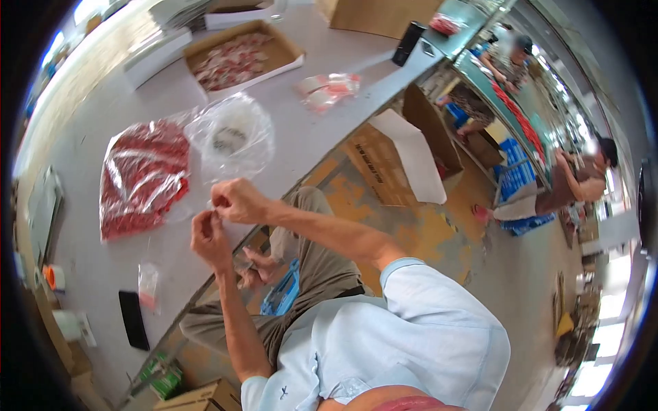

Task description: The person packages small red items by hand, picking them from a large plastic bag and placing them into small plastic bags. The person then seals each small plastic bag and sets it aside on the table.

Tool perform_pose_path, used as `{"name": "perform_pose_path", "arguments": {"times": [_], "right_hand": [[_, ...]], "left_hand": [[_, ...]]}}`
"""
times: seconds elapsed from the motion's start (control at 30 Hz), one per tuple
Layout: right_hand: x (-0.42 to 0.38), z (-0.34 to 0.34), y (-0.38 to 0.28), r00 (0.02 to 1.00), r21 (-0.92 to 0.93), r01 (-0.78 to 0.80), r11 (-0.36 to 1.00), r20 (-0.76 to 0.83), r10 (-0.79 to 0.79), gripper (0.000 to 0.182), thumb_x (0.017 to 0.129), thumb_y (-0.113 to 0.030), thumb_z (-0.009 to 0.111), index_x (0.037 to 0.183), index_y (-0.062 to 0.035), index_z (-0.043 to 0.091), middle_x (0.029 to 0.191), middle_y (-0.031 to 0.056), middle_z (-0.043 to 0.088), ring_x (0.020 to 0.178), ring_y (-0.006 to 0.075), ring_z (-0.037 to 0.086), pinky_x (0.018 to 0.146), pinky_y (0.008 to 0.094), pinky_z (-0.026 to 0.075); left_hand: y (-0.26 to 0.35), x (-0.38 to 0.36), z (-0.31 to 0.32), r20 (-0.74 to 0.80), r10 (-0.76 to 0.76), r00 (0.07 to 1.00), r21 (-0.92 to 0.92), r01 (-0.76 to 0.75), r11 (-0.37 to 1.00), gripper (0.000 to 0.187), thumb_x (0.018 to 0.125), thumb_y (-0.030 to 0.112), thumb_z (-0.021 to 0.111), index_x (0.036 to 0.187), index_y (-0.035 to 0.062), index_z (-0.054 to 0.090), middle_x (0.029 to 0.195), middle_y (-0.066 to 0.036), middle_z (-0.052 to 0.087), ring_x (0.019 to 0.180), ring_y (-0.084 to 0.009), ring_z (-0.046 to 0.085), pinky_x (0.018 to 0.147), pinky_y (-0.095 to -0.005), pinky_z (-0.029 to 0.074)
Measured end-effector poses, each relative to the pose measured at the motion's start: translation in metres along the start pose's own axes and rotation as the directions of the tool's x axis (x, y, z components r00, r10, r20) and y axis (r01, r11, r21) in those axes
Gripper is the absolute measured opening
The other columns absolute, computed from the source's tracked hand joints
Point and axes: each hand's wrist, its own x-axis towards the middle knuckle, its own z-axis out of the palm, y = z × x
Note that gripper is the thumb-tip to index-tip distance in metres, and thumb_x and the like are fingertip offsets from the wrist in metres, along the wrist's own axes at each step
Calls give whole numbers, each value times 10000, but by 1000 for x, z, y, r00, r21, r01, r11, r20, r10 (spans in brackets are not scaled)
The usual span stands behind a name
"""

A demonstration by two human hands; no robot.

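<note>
**At the table's edge, two hands meet**

Fingers curled and nearly closed, the right hand (240,201) and left hand (211,240) pinch together; what they grip, if anything, is unclear. On the table (86,274), the red-filled bag (142,175) lies near.

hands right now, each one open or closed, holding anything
Left hand: fingers curled closed in a pinch; anything held is too small to tell.
Right hand: also pinched closed, close by the left; contents cannot be told.
</note>
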Motion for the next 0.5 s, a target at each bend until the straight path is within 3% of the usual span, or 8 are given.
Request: {"name": "perform_pose_path", "arguments": {"times": [0.1, 0.23, 0.3, 0.37, 0.43, 0.47, 0.5], "right_hand": [[-6, -1, -1, 1000, 78, -3, 997, -4, 4, 108, 833, -59, 712, 915, 8, 693, 814, 163, 711, 748, 278, 724, 664, 379, 565], [-8, -3, 0, 999, 161, -39, 986, 37, 33, 112, 826, -71, 718, 893, 6, 673, 800, 155, 709, 719, 278, 710, 657, 382, 558], [-8, -1, 2, 997, 167, -63, 984, 46, 56, 130, 818, -79, 725, 902, -7, 657, 821, 164, 707, 699, 280, 699, 647, 386, 547], [-7, -1, -9, 997, 12, -40, 999, -63, 41, 136, 818, -93, 727, 881, -16, 635, 813, 190, 675, 686, 335, 670, 629, 413, 522], [-6, 8, -12, 986, -129, 26, 991, -160, -47, 134, 823, -99, 711, 833, -17, 605, 783, 212, 631, 684, 405, 618, 615, 449, 488], [-5, 9, -14, 982, -105, 30, 994, -180, -48, 158, 839, -95, 695, 797, -11, 569, 756, 216, 601, 695, 450, 576, 611, 473, 465], [-6, 8, -11, 995, -121, -21, 992, -97, 9, 109, 836, -86, 700, 845, -12, 620, 781, 224, 628, 688, 422, 610, 614, 453, 486]], "left_hand": [[9, -2, 1, 29, -66, 997, -131, 69, 989, 64, 986, 55, 698, 1041, 23, 704, 870, 5, 690, 753, -59, 605, 690, -228, 507], [10, -3, 1, 76, -5, 997, -216, 21, 976, 64, 1005, 68, 688, 1053, 27, 701, 870, 20, 685, 741, -50, 594, 664, -208, 485], [10, -4, 1, 53, 7, 999, -165, 1, 986, 57, 981, 50, 692, 1032, 30, 707, 840, 7, 685, 737, -65, 609, 670, -229, 505], [3, -3, 4, -36, 127, 991, 69, -124, 990, 63, 945, 36, 702, 1007, 31, 713, 813, -25, 693, 732, -90, 628, 684, -259, 526], [14, -3, 6, -73, 167, 983, 149, -155, 977, 70, 914, 39, 713, 983, 32, 716, 794, -56, 699, 730, -111, 641, 693, -284, 539], [15, -3, 6, -84, 154, 985, 115, -144, 983, 72, 912, 54, 718, 980, 31, 716, 797, -63, 703, 722, -117, 639, 685, -290, 536], [17, -2, 2, -50, 70, 996, 124, -64, 990, 126, 916, 32, 687, 1036, 21, 727, 865, -52, 735, 781, -106, 668, 746, -289, 559]]}}
